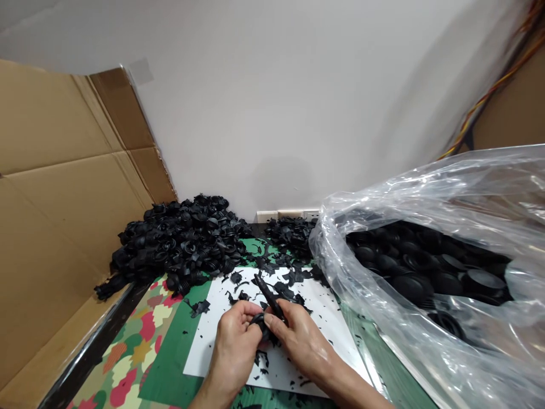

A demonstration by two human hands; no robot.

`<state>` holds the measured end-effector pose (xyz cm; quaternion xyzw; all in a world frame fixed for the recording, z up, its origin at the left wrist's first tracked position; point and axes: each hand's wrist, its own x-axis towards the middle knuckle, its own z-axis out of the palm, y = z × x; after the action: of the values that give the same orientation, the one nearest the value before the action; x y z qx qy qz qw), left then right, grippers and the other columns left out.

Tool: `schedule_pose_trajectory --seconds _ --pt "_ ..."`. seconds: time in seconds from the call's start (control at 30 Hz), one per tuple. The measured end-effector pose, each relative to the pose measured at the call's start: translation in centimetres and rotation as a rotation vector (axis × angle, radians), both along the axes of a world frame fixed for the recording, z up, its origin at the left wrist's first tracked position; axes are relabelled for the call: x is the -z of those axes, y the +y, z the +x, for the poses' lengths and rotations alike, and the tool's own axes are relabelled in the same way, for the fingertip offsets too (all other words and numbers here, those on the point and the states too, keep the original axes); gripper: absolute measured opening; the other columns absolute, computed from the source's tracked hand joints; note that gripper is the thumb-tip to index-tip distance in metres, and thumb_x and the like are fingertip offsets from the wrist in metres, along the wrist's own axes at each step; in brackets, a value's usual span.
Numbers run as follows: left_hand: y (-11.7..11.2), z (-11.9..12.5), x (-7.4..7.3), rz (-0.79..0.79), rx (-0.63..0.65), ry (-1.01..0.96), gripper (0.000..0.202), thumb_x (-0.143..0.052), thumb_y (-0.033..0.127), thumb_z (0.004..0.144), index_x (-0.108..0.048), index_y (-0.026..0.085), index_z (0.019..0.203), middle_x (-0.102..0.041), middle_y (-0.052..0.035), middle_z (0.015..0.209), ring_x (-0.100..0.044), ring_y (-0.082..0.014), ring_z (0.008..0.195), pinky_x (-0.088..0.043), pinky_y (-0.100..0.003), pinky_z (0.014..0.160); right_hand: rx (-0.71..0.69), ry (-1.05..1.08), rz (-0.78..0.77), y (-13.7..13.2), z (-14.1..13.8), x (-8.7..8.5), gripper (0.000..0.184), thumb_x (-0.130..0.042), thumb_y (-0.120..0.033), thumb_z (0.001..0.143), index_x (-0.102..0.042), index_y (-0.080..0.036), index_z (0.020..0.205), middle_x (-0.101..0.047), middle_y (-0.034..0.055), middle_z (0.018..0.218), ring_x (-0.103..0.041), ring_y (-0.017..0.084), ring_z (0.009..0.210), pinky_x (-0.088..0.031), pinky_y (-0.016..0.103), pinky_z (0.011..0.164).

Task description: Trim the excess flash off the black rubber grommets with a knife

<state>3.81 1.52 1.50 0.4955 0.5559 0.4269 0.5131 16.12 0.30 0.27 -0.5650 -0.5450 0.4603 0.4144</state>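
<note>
My left hand [235, 339] is closed on a round black rubber part [259, 326], which looks ringed and is partly hidden by my fingers. A dark, slim, pen-like tool [269, 296] sits in my right hand [298, 336], its tapered end pointing up and away to the left. The thumb of that hand touches the rubber part. Both hands meet over a white sheet [336, 318] strewn with black rubber scraps [236, 277]. Whether the tool has a blade cannot be made out.
A large heap of ribbed black rubber parts [183, 238] lies at the back left, beside a cardboard box [63, 165]. Black scraps [293, 234] are piled near the wall sockets [289, 215]. On the right, a clear plastic bag [336, 227] holds many round black parts [411, 287].
</note>
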Motion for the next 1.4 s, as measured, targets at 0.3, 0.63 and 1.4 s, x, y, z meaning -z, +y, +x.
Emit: schedule_pose_trajectory --seconds 0.3,0.63,1.4 --pt "-0.1 -0.2 -1.2 -0.081 0.007 -0.049 0.018 -0.064 0.014 0.047 -0.064 0.013 0.066 -0.058 0.0037 0.049 -0.051 -0.0103 0.043 -0.04 -0.022 0.044 -0.06 0.174 -0.025 0.3 0.4 0.1 0.023 -0.05 -0.036 0.078 -0.048 -0.018 0.064 -0.042 -0.0052 0.053 -0.038 0.011 0.051 -0.03 0.023 0.048" --pt "0.2 0.1 -0.2 0.024 -0.002 0.045 0.019 -0.054 0.008 0.051 -0.066 0.015 0.064 -0.065 0.0001 0.056 -0.06 -0.0167 0.059 -0.043 -0.023 0.052 0.018 -0.031 0.065 -0.1 -0.3 0.0 0.013 -0.048 -0.026 0.076 -0.047 -0.019 0.065 -0.049 -0.0019 0.061 -0.044 0.015 0.059 -0.033 0.025 0.054" --pt "0.8 -2.2 -1.3 -0.026 0.182 0.008 0.022 -0.071 0.01 0.05 -0.074 0.013 0.071 -0.062 0.0021 0.053 -0.049 -0.0091 0.05 -0.038 -0.02 0.05 -0.026 0.164 -0.013 0.2 0.4 -0.3 0.016 -0.054 -0.03 0.07 -0.053 -0.017 0.063 -0.047 -0.0025 0.059 -0.042 0.014 0.058 -0.032 0.025 0.054"
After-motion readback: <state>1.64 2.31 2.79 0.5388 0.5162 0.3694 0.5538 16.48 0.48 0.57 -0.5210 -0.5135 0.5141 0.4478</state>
